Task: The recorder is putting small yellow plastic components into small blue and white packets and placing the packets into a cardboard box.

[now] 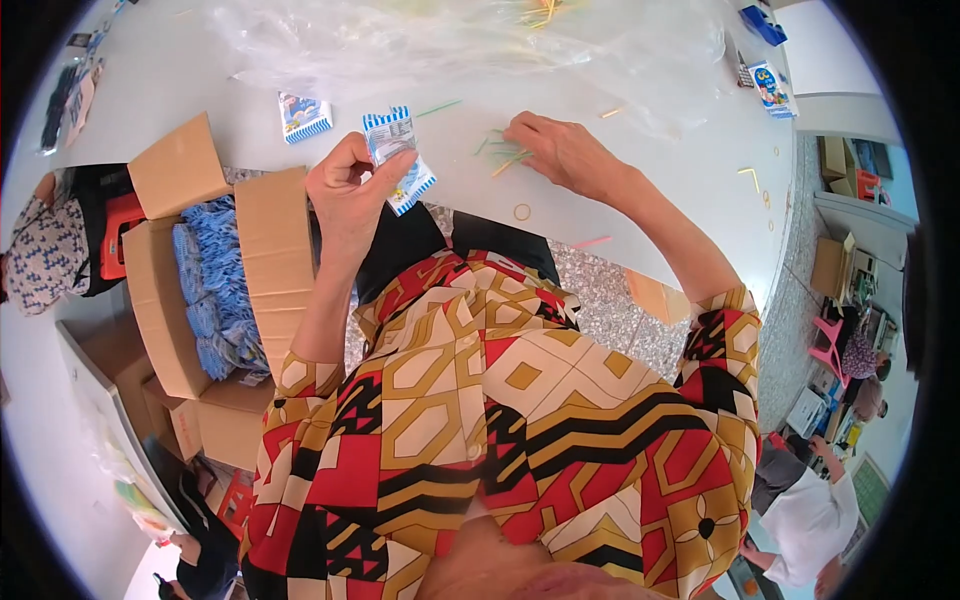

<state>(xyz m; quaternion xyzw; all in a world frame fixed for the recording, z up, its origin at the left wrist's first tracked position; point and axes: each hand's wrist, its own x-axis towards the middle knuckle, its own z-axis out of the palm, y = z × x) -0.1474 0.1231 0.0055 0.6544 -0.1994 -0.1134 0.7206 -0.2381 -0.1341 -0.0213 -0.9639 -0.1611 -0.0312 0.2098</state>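
My left hand (345,185) pinches a small blue-and-white packet (392,135) with striped ends, held up at the table's near edge. A similar striped packet (304,117) lies on the table to its left. On the white tabletop, my right hand (563,152) is closed, its fingers curled down at a small cluster of thin green and yellow sticks (497,152). Whatever is between those fingertips is hidden. One more green stick (440,107) lies apart, just beyond the held packet.
Clear plastic sheeting (470,40) covers the table's far side. A rubber band (522,212) and a pink stick (594,242) lie near the front edge. At the left stands an open carton (165,300) of bundled blue packets (215,290). Other people sit around the room.
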